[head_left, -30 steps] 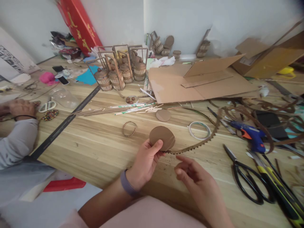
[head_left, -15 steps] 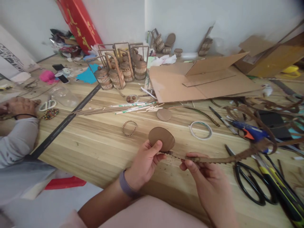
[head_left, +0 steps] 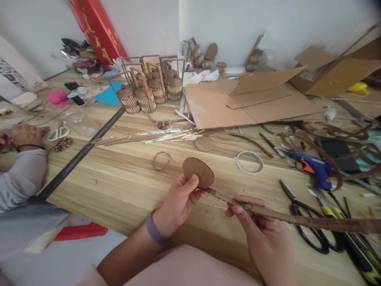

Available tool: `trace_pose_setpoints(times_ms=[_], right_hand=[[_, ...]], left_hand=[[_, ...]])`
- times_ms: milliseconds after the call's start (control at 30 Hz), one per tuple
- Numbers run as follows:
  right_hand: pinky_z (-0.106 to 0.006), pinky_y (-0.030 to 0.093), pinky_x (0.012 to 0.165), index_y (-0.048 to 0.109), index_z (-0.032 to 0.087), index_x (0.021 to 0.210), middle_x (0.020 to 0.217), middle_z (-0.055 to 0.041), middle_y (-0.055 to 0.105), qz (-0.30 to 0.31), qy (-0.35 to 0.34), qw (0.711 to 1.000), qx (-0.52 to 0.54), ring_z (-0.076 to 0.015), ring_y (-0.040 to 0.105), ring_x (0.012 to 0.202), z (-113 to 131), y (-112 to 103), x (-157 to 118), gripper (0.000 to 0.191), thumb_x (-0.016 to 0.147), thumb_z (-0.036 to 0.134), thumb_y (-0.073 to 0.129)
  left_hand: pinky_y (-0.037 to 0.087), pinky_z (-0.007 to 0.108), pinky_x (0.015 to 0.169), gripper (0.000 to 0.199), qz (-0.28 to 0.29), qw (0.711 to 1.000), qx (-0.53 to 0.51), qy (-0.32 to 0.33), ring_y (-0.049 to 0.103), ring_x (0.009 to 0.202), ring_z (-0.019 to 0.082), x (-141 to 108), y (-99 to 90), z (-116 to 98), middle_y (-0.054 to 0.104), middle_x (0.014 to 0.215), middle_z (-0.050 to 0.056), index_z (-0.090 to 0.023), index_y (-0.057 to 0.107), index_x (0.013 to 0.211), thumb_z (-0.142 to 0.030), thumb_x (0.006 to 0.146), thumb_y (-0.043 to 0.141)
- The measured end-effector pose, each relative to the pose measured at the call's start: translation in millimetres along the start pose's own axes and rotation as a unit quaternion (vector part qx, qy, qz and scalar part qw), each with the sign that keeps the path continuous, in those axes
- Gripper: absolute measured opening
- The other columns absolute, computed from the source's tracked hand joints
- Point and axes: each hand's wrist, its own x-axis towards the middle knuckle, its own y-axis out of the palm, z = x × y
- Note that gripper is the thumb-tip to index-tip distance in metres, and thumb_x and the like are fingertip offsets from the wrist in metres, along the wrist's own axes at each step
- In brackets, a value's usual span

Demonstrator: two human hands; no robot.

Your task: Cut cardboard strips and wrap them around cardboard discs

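Note:
Pinched between the thumb and fingers of my left hand (head_left: 180, 200) is a round cardboard disc (head_left: 198, 172), tilted up above the table. A long brown cardboard strip (head_left: 300, 219) with a ridged edge runs from the disc's lower edge off to the right. My right hand (head_left: 258, 228) grips this strip between thumb and fingers, a short way from the disc. Whether the strip is fixed to the disc is hidden by my left fingers. On the table beyond lie another disc (head_left: 204, 143), a small ridged ring (head_left: 161, 161) and a roll of tape (head_left: 249, 162).
Scissors (head_left: 309, 222), a blue glue gun (head_left: 312, 167) and a yellow-black cutter (head_left: 357, 246) lie at the right. Small lidded baskets (head_left: 145, 97) and cardboard sheets (head_left: 214, 105) stand behind. At the left rests another person's hand (head_left: 26, 137).
The strip's free length has dropped and straightened toward the right edge, now passing over the scissors and uncovering the glue gun. Both hands keep their hold on disc and strip.

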Motion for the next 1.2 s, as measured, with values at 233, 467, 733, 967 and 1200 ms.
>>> trace_pose_setpoints(times_ms=[233, 467, 733, 967, 1200], right_hand=[[-0.025, 0.057, 0.046, 0.066, 0.024, 0.079, 0.055, 0.0001, 0.069, -0.021, -0.029, 0.999, -0.011, -0.0185, 0.068, 0.048, 17, -4, 6, 0.017, 0.078, 0.04, 0.068], [-0.021, 0.056, 0.05, 0.066, 0.023, 0.079, 0.057, 0.0012, 0.07, 0.004, -0.031, 0.999, -0.043, -0.0158, 0.068, 0.052, 20, -9, 6, 0.013, 0.08, 0.036, 0.067], [-0.017, 0.054, 0.05, 0.067, 0.023, 0.08, 0.055, 0.0038, 0.069, 0.002, -0.061, 0.997, -0.043, -0.0131, 0.066, 0.05, 23, -10, 8, 0.009, 0.079, 0.032, 0.068], [-0.014, 0.053, 0.049, 0.068, 0.024, 0.082, 0.053, 0.0055, 0.069, 0.009, -0.069, 0.997, -0.021, -0.0116, 0.066, 0.048, 22, -11, 10, 0.006, 0.078, 0.029, 0.068], [-0.014, 0.054, 0.051, 0.068, 0.026, 0.084, 0.054, 0.0065, 0.068, 0.024, -0.073, 0.997, -0.004, -0.0109, 0.067, 0.05, 20, -12, 8, 0.005, 0.079, 0.028, 0.069]], left_hand=[[0.047, 0.017, 0.05, 0.041, 0.039, 0.998, 0.044, 0.014, 0.058, 0.061, 0.009, -4, 2.2, -1, 0.067, 0.074, 0.0, -0.014, 0.068, 0.077, -0.041, 0.058, 0.092], [0.047, 0.02, 0.054, 0.04, 0.049, 0.997, 0.065, 0.018, 0.06, 0.062, 0.011, -9, 4.6, -3, 0.067, 0.07, 0.0, -0.014, 0.069, 0.078, -0.042, 0.061, 0.091], [0.048, 0.02, 0.057, 0.036, 0.073, 0.991, 0.105, 0.032, 0.06, 0.066, 0.012, -11, 2.8, -2, 0.068, 0.072, 0.002, -0.014, 0.072, 0.08, -0.043, 0.067, 0.087], [0.05, 0.018, 0.06, 0.031, 0.112, 0.982, 0.143, 0.053, 0.062, 0.073, 0.012, -12, -2.1, -1, 0.072, 0.08, 0.005, -0.015, 0.073, 0.089, -0.043, 0.077, 0.08], [0.052, 0.02, 0.061, 0.035, 0.138, 0.971, 0.183, 0.065, 0.064, 0.075, 0.014, -13, -3.2, -2, 0.072, 0.085, 0.006, -0.014, 0.073, 0.095, -0.045, 0.079, 0.078]])
